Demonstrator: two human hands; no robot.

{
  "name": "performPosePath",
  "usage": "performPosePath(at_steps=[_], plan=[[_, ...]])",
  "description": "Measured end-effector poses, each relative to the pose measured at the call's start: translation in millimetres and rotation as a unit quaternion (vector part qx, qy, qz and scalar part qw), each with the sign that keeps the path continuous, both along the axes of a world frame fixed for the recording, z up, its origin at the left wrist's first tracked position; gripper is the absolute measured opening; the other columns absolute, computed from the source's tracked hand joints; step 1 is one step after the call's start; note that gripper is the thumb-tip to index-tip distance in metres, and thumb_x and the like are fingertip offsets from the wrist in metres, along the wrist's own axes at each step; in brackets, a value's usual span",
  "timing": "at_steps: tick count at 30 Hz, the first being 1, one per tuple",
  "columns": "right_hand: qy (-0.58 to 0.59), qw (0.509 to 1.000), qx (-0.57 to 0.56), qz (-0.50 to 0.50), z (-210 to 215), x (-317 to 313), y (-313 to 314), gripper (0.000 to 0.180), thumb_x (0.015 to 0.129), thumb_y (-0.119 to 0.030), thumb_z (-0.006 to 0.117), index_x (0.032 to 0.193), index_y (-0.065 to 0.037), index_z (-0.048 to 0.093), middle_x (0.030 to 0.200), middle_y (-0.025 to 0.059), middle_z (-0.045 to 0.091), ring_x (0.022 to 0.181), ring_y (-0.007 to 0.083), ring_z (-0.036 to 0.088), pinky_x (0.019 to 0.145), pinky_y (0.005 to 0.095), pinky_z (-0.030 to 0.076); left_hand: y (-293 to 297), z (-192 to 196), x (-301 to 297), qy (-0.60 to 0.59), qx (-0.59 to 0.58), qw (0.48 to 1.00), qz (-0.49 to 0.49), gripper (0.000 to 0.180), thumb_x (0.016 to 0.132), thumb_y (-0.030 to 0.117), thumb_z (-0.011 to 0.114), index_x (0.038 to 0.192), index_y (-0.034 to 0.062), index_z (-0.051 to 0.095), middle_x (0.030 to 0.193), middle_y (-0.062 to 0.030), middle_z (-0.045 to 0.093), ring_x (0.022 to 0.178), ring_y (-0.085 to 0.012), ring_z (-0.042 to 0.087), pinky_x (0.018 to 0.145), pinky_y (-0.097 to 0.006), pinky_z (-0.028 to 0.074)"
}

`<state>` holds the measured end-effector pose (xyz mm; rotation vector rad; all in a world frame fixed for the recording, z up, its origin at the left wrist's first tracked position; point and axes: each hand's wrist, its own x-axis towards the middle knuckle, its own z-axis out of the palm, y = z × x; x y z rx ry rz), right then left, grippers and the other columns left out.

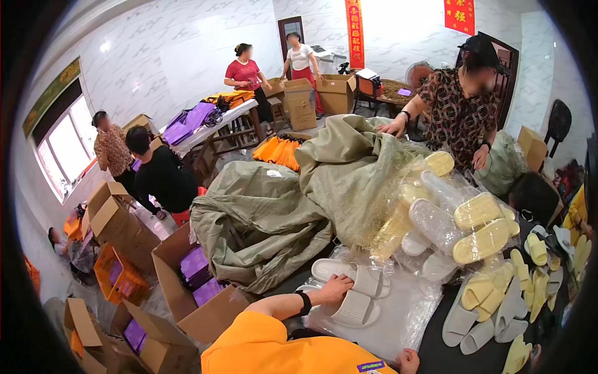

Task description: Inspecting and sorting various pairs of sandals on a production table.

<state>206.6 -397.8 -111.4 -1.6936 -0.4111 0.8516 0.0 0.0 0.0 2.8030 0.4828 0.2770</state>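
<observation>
A pair of light grey slippers [356, 306] lies on a stack of clear plastic bags [398, 324] in front of me. My left hand [335, 289], with a black band at the wrist, is closed on these slippers, fingers curled over the near one. At the lower edge, my right hand [408, 361] has its fingers curled at the bag's near edge and seems to pinch the plastic; part of it is cut off. Beyond lies a heap of bagged slippers [458, 218], yellow and grey. Loose grey slippers [461, 315] and yellow slippers [489, 290] lie on the dark table to the right.
Large green woven sacks [261, 218] cover the table's left and far side. A person in a patterned shirt [458, 100] stands across, one hand on a sack. Open cartons [187, 280] with purple packs stand left, near an orange crate [121, 277]. Other people work further back.
</observation>
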Motion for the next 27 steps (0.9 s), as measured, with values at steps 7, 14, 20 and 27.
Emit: performPosePath(at_steps=[7, 14, 20, 27], plan=[[-0.163, 0.984, -0.052, 0.055, 133, -46, 23, 0.029, 0.08, -0.01, 0.059, 0.105, 0.003, 0.055, 0.083, 0.0125, 0.061, 0.069, 0.0184, 0.055, 0.064, 0.0284, 0.046, -36, 30, 18, -0.031, 0.013, 0.999, -0.033, 0.026, 0.067, 0.009, 0.054, 0.093, 0.0076, 0.053, 0.099, -0.0048, 0.053, 0.099, -0.0245, 0.047, 0.077, -0.04, 0.037], [-0.247, 0.962, -0.104, 0.052, 134, -51, 26, 0.026, 0.079, -0.009, 0.058, 0.104, 0.0, 0.057, 0.089, 0.0153, 0.064, 0.074, 0.0242, 0.059, 0.068, 0.0318, 0.047, -54, 5, 17, -0.004, -0.014, 0.996, -0.085, 0.032, 0.067, 0.007, 0.057, 0.099, 0.0088, 0.053, 0.098, -0.004, 0.053, 0.102, -0.0224, 0.047, 0.076, -0.039, 0.036], [-0.259, 0.957, -0.127, 0.041, 141, -60, 32, 0.03, 0.077, -0.012, 0.062, 0.105, -0.001, 0.057, 0.095, 0.0156, 0.064, 0.079, 0.0289, 0.06, 0.072, 0.0357, 0.047, -30, 13, 2, 0.003, 0.008, 0.998, -0.064, 0.033, 0.066, 0.007, 0.057, 0.099, 0.0093, 0.053, 0.099, -0.0037, 0.053, 0.101, -0.0224, 0.047, 0.076, -0.04, 0.036], [-0.193, 0.977, -0.081, -0.03, 94, -51, 29, 0.027, 0.065, -0.01, 0.063, 0.088, 0.001, 0.059, 0.071, 0.0108, 0.058, 0.064, 0.0189, 0.056, 0.059, 0.0285, 0.044, -3, 19, -17, 0.008, -0.011, 1.0, -0.005, 0.034, 0.067, 0.005, 0.055, 0.101, 0.0095, 0.051, 0.102, -0.0034, 0.052, 0.102, -0.0236, 0.046, 0.076, -0.041, 0.036]])
